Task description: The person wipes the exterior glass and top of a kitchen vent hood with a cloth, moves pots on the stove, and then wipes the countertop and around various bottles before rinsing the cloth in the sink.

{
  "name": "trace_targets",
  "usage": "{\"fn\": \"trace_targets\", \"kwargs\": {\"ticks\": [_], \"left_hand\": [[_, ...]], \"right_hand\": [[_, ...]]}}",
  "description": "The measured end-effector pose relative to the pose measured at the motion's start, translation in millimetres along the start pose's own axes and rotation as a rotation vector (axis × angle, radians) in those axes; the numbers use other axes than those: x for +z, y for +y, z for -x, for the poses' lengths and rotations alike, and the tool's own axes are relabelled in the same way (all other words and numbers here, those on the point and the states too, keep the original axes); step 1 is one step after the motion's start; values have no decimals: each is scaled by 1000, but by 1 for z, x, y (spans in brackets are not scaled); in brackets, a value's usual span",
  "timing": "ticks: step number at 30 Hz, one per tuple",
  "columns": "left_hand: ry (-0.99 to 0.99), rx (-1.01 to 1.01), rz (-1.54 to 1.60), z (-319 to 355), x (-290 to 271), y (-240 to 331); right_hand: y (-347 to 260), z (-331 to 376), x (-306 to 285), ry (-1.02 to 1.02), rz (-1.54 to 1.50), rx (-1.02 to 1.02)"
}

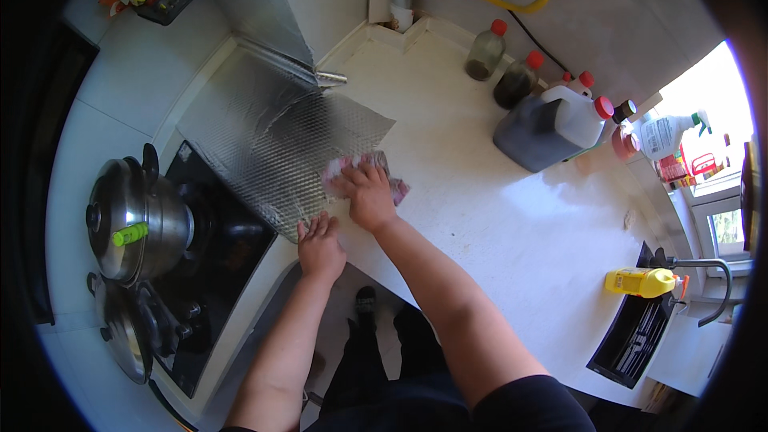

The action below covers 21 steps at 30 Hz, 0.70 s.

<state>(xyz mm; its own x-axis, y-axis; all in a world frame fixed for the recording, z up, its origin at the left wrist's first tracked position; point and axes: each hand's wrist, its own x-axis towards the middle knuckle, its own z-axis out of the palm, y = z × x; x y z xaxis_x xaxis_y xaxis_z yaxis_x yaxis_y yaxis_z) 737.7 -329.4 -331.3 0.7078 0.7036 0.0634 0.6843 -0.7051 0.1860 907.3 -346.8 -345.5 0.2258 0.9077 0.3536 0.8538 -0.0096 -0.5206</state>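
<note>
A crumpled pink-and-white cloth [398, 190] lies at the right edge of an embossed silver foil sheet [280, 144]. My right hand [370, 198] presses down on the cloth with its fingers over it, at the border between the foil and the white countertop [456, 224]. At the sheet's near corner, my left hand [322, 250] has its fingers stretched out and its fingertips at the foil's edge. It holds nothing that I can see. The foil covers the counter and reaches to the black stove top, with a rolled foil end [330, 79] at the back.
Steel pots [124, 216] stand on the black gas stove [228, 248] at left. Red-capped bottles [486, 50] and a large jug of dark liquid [538, 132] line the back right. A yellow bottle [640, 282] stands by the sink with its black drain rack [632, 344].
</note>
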Motion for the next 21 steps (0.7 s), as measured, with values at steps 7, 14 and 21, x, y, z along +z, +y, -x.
{"fn": "trace_targets", "kwargs": {"ticks": [7, 14, 21], "left_hand": [[176, -16, 665, 100, 0, -11], [25, -163, 938, 139, -4, -20], [95, -133, 870, 107, 0, -38]], "right_hand": [[-24, 124, -54, -147, -48, -138], [-36, 118, -82, 149, 115, -49], [-109, 74, 55, 161, 292, 301]]}}
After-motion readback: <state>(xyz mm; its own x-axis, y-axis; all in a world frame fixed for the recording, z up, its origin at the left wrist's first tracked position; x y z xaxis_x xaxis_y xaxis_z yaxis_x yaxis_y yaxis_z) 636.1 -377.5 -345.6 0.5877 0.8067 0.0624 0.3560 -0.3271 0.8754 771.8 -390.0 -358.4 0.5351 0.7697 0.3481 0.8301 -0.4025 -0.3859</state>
